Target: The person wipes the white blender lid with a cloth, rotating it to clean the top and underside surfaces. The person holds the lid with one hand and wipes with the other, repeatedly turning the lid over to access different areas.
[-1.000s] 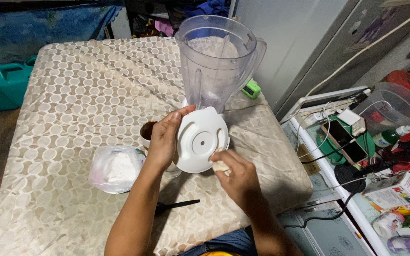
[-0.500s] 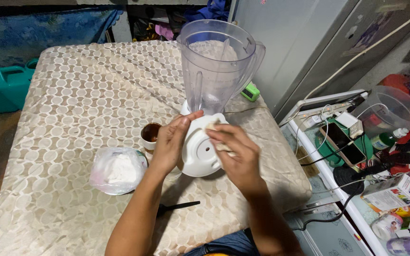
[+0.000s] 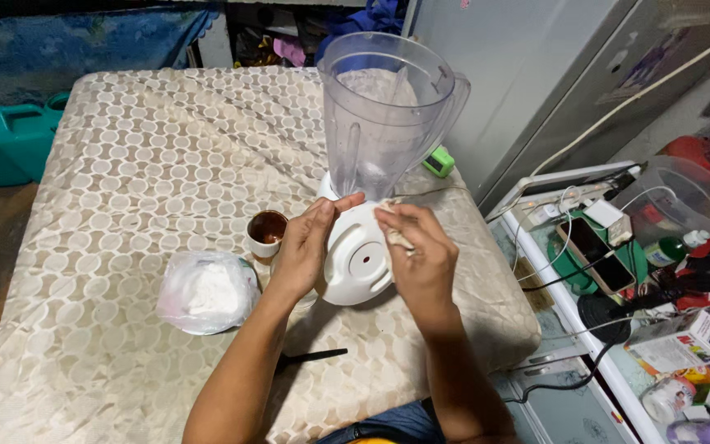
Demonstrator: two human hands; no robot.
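Note:
A blender with a clear plastic jug (image 3: 384,115) and a white base (image 3: 359,255) stands tilted toward me on the patterned beige cloth (image 3: 125,164). My left hand (image 3: 306,247) grips the left side of the base. My right hand (image 3: 417,255) presses a small pale rag (image 3: 394,234) against the base's upper right side.
A small cup of brown liquid (image 3: 267,230) and a plastic bag of white powder (image 3: 207,289) lie left of the blender. A black utensil (image 3: 310,358) lies near the front edge. A green object (image 3: 439,161) sits behind. Cluttered cables, phone and bottles fill the right side.
The blender base has been turned so its underside faces me less. My right hand moved up from the lower edge to the upper right of the base.

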